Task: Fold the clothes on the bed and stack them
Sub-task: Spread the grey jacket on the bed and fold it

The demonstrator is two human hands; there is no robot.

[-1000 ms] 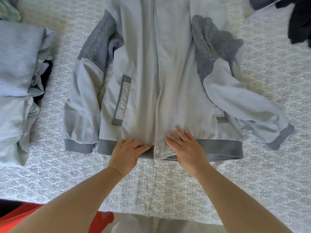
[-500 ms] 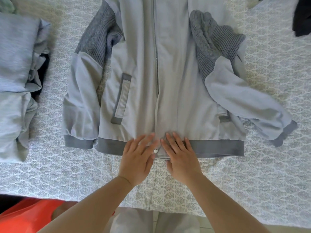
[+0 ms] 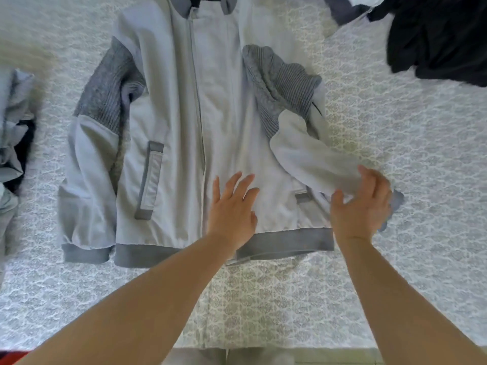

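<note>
Far left of the left hand's fingers, a pile of grey folded clothes point(image 3: 11, 143) is lying at the edge of the patterned bedspread point(image 3: 395, 154). A light grey zip jacket point(image 3: 179, 122) is lying flat, front up, in the middle of the bed, with its near-side sleeve point(image 3: 87, 180) lying straight along its body, well left of the fingers. The left hand point(image 3: 232, 214) is resting palm down on the jacket front just right of the zipper, fingers straight and spread, above the dark hem band point(image 3: 284, 245). Just right of those fingertips, the other sleeve point(image 3: 313, 164) is crossing down from the ribbed shoulder. The right hand point(image 3: 362, 204) is taking the lower end of that sleeve, thumb and fingers curling around it; blurry. Far up and right of those fingers, dark clothes point(image 3: 442, 40) are lying in a heap.
</note>
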